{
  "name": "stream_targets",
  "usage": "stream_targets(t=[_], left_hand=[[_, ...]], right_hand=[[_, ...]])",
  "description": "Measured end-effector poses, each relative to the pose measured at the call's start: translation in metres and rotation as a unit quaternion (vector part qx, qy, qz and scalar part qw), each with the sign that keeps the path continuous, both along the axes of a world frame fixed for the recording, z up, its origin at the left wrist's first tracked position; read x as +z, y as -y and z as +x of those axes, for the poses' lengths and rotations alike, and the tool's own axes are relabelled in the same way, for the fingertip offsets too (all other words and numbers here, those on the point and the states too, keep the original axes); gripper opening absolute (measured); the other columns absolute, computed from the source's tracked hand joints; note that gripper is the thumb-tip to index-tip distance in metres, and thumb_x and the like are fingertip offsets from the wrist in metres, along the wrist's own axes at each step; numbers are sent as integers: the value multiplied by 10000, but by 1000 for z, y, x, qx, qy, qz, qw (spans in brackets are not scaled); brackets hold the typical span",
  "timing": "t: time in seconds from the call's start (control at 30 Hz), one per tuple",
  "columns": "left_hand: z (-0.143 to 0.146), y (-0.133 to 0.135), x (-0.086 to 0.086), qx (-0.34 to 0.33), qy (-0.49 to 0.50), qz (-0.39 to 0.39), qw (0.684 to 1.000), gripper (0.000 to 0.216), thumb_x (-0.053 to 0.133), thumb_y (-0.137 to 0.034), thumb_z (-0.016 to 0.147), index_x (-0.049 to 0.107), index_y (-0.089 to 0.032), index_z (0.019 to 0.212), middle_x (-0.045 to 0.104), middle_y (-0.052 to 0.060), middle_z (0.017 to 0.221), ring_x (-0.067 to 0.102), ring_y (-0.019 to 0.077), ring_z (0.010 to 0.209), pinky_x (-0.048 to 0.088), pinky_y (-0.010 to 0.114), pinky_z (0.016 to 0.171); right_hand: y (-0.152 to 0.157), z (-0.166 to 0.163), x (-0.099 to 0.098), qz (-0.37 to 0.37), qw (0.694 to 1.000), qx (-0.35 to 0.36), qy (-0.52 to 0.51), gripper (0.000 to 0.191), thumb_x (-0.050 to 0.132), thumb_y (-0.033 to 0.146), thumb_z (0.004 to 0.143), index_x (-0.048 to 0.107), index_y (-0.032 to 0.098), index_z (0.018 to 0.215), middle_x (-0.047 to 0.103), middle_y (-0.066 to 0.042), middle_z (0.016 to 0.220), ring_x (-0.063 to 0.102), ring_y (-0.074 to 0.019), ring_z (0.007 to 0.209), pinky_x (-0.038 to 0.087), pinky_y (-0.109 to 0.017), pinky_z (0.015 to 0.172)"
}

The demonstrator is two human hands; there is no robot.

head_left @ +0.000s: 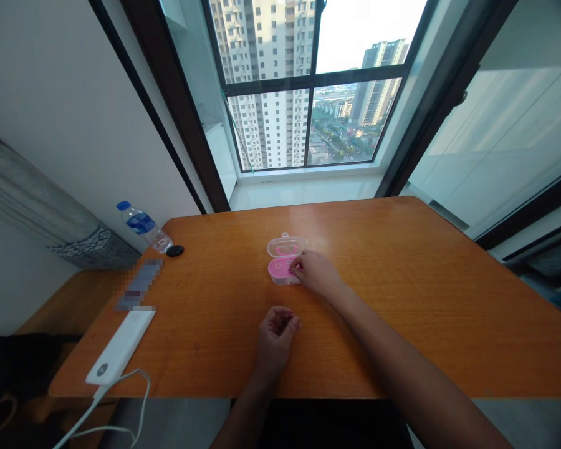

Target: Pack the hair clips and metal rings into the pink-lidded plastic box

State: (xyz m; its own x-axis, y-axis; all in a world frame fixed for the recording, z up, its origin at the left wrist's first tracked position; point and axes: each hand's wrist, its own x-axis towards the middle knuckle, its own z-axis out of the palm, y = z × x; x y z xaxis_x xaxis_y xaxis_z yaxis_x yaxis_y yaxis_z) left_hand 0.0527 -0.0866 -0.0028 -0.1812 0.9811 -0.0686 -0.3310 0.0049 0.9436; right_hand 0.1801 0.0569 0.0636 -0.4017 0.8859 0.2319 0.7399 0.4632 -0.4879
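No text could be read, the blue label (141, 222) on the bottle (161, 241) and round mark (102, 370) on the white device (124, 343) being too small.

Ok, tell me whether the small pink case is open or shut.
Open: the clear lid of the pink case lies back on the far side, baring its pink inside by the right hand.

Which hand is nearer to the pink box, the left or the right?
Right. The right hand is at the right end of the pink box; the left hand is apart from it, on the near side.
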Motion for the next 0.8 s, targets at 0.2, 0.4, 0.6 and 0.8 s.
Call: stream_targets(t=[0.2, 0.4, 0.6, 0.8], left_hand=[[2, 3, -5, -3, -8, -3, 1000, 230, 773, -320, 761, 618, -173, 845, 654, 16, 729, 623, 144, 686, 494, 251, 689], [-6, -13, 7, 117, -99, 23, 988, 299, 811, -270, 697, 667, -200, 950, 621, 28, 860, 592, 151, 748, 480, 256, 739], [-50, -85, 25, 117, -226, 91, 963, 974, 940, -188, 415, 538, -217, 1302, 556, 120, 1293, 535, 292, 1180, 397, 417, 1046], [-53, -114, -1, 1, -128, 96, 987, 1038, 931, -160, 422, 495, -213, 1363, 532, 156, 1403, 527, 312, 1279, 417, 438, 1077]], right_hand=[[1, 17, -5, 10, 995, -35, -97, 217, 596, 311, 893, 751, 222, 1016, 672, -70, 906, 618, -204, 840, 464, -317, 791], [-3, 39, -59, -110, 927, -71, -353, 888, 795, 425, 734, 364, 209, 1480, 556, -157, 1345, 581, -258, 1187, 517, -411, 939], [-5, 41, -78, -203, 865, 21, -458, 1251, 932, 294, 542, 194, 243, 1551, 365, -191, 1542, 447, -304, 1368, 351, -513, 1135], [-4, 40, -72, -206, 868, 57, -449, 1181, 872, 251, 655, 115, 263, 1561, 379, -168, 1542, 491, -271, 1336, 402, -479, 1102]])
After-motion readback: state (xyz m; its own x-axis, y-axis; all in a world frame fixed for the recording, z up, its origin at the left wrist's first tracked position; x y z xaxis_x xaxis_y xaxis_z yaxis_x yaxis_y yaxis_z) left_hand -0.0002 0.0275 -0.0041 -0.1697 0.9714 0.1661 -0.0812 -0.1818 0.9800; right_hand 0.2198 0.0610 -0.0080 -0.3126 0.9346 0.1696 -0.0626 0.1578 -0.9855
